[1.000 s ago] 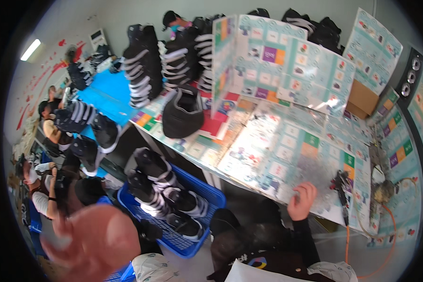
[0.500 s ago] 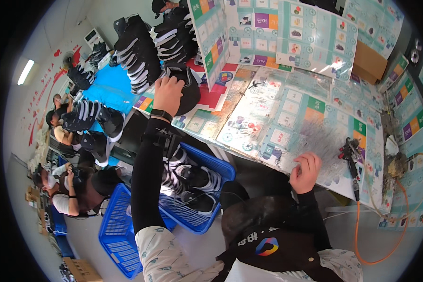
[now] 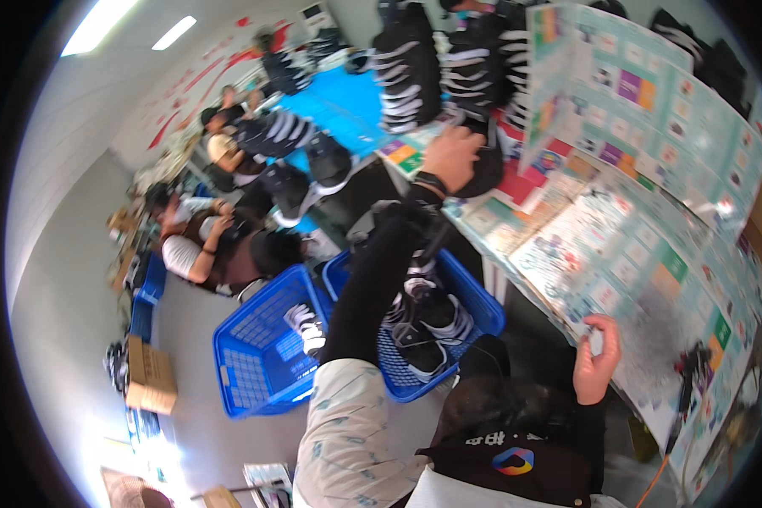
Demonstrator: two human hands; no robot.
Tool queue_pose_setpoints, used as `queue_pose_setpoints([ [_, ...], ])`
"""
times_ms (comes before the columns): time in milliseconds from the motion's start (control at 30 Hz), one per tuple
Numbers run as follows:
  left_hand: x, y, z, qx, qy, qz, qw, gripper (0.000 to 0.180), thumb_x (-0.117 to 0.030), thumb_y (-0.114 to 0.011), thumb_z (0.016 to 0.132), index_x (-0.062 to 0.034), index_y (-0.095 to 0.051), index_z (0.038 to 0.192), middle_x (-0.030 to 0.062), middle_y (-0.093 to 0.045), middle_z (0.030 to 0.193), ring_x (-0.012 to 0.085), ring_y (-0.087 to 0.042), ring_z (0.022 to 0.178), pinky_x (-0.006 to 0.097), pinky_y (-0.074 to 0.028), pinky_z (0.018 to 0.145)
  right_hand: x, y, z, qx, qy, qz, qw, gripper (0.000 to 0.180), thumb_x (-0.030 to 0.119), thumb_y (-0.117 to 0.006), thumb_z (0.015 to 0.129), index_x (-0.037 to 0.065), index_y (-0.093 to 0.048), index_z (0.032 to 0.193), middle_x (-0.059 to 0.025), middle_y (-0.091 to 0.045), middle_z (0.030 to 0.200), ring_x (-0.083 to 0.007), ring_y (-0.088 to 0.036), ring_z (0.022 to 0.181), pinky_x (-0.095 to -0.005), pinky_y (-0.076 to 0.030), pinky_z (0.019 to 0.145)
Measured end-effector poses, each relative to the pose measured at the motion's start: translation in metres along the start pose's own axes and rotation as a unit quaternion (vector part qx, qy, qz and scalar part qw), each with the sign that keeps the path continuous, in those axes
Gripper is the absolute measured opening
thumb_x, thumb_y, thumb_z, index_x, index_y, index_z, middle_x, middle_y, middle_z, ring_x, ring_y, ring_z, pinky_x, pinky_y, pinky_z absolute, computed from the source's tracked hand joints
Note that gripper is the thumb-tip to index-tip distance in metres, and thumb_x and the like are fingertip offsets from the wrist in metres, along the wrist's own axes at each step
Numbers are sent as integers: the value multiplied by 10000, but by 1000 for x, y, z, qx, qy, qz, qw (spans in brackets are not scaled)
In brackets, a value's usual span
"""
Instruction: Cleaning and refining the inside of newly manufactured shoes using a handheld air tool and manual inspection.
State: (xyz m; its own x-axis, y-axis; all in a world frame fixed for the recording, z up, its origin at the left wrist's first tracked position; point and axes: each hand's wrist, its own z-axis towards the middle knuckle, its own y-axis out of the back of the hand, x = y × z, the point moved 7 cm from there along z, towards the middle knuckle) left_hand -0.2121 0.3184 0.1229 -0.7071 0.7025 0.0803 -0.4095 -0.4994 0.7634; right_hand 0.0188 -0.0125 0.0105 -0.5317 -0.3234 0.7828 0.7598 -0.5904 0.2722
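1. Black shoe [image 3: 483, 165] on the tabletop [image 3: 567, 245], gripped by the left hand [image 3: 453, 157].
2. Right hand [image 3: 597, 372] curls on the tabletop edge, holding nothing.
3. Two blue baskets [image 3: 258, 351] stand below.

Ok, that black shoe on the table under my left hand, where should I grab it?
Probably by the collar at the top of the black shoe, coming from above: the left hand already rests on its upper part, and other shoes crowd it behind, leaving little side access.
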Motion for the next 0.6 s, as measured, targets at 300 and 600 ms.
queue_pose_setpoints([
  [300, -1, 20, -15, 10, 24, 53, 998, 233, -136, -740, 807, -151, -651, 1022, 42, -592, 1010, 295, -576, 1035, 417, -540, 762, -77, -273, 75, 186, -279, 397, 854, 351, -28, -561, 937, 33, -510, 1279, -106, -548, 1250, -238, -645, 1075, -377, -604, 833],
  [600, -14, 19, -24, -24, 19, 20, 999, 227, -112, -746, 791, -144, -653, 996, 37, -589, 1013, 283, -559, 1062, 405, -536, 798, -145, -366, 129, 5, -387, 526, 757, 330, -15, -572, 960, -14, -492, 1280, -137, -555, 1219, -266, -611, 1136, -414, -587, 915],
])
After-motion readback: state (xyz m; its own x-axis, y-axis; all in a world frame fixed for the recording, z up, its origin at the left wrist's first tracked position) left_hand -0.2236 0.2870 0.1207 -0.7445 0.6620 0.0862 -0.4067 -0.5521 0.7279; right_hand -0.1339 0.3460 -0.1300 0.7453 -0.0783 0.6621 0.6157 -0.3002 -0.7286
